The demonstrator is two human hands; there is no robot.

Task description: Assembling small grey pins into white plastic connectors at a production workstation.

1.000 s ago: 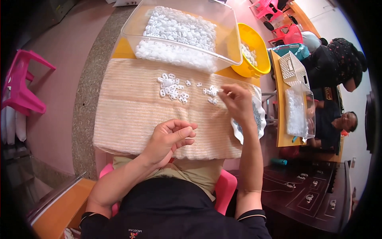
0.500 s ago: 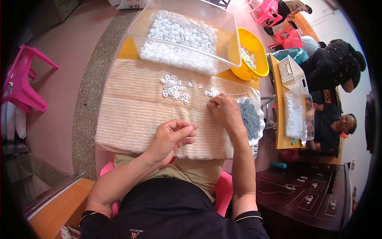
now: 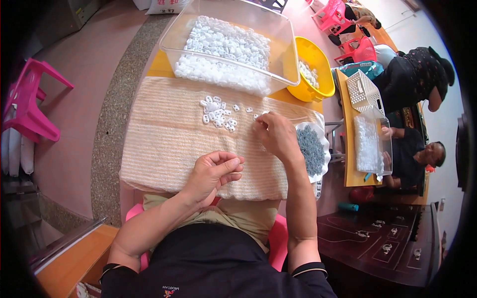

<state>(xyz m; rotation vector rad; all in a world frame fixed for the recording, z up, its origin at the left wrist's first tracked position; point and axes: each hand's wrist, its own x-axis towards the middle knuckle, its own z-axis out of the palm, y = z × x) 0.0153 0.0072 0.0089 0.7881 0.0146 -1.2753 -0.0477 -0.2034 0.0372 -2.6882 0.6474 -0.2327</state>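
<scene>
My left hand [image 3: 213, 174] is raised above the near part of the striped towel [image 3: 164, 144], its fingers curled and thumb pressed against them. Anything in that pinch is too small to make out. Over the towel's right side, my right hand [image 3: 278, 135] has its thumb and fingertips together beside a few small white plastic pieces, which it partly hides. A loose pile of white two-holed plastic pieces [image 3: 217, 117] lies left of it. Close by its wrist stands a white scalloped dish [image 3: 325, 158] full of small grey parts [image 3: 310, 151].
A clear plastic bin [image 3: 238, 74] heaped with white pieces stands at the towel's far edge, with a yellow basin [image 3: 325, 79] to its right. A pink stool [image 3: 35, 99] is at the left. Another person [image 3: 417, 154] works at a table [image 3: 350, 149] on the right.
My right hand has shifted slightly left and away from me, covering more of the small white pieces. The left hand has stayed nearly still.
</scene>
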